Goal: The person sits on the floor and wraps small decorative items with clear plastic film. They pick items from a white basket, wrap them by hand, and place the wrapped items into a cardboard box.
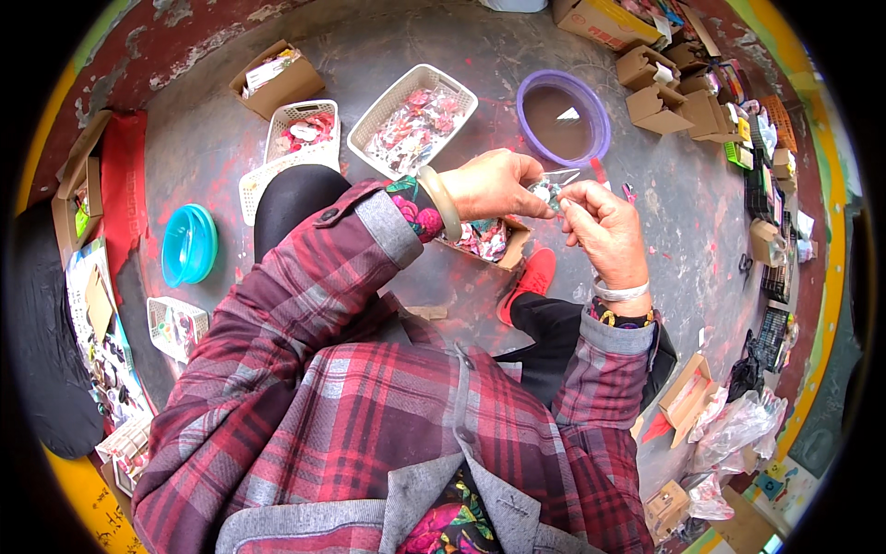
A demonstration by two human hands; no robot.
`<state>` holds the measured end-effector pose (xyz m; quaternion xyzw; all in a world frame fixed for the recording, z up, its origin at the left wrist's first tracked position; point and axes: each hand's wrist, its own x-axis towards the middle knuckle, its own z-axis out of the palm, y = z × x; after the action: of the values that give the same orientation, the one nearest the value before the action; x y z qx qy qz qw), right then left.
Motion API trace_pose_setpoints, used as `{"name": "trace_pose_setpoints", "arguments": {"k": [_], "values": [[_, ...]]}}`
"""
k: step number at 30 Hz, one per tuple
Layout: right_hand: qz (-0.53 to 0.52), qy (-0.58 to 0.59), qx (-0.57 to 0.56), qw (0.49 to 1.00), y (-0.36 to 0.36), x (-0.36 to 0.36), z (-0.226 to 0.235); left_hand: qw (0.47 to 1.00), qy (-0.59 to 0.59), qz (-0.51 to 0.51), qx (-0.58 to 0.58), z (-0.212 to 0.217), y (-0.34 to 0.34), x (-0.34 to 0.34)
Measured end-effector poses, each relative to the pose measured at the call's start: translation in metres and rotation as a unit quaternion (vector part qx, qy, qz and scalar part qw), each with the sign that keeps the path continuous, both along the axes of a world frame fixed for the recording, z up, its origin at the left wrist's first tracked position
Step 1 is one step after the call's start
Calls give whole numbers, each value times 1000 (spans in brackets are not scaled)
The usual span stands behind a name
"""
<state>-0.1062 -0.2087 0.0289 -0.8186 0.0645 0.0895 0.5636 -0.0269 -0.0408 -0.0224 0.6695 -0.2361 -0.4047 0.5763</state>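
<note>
My left hand (494,185), a pale bangle at its wrist, pinches a small clear plastic bag (552,185) between thumb and fingers. Something greenish and white shows inside the bag, too small to name. My right hand (604,226) is closed, its thumb and fingertips pressed together at the bag's near right edge. Both hands are held up in front of me, close together. Below them stands a small cardboard box (510,247) of red and white small packed pieces, partly hidden by my left hand and sleeve.
Ahead are a white basket (358,138) of similar pieces and a purple basin (604,129) of brownish water. Smaller white baskets (269,152) stand left of them. Teal bowls (189,245) are at far left. Cardboard boxes (657,109) and plastic bags (738,434) line the right wall.
</note>
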Motion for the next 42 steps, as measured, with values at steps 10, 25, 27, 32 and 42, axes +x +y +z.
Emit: {"name": "trace_pose_setpoints", "arguments": {"k": [10,25,27,32,42], "values": [[-161,-97,110,976,8,7,-1,970,162,125,-133,10,0,-3],[-211,-63,196,956,15,11,-22,989,4,132,-70,13,-4,-14],[-199,-86,138,966,14,11,-24,986,26,150,-73,16,-1,-11],[-171,-116,3,978,19,10,-19,975,92,182,-91,15,2,-8],[-183,-131,120,967,17,11,-24,903,314,179,-231,7,4,0]]}}
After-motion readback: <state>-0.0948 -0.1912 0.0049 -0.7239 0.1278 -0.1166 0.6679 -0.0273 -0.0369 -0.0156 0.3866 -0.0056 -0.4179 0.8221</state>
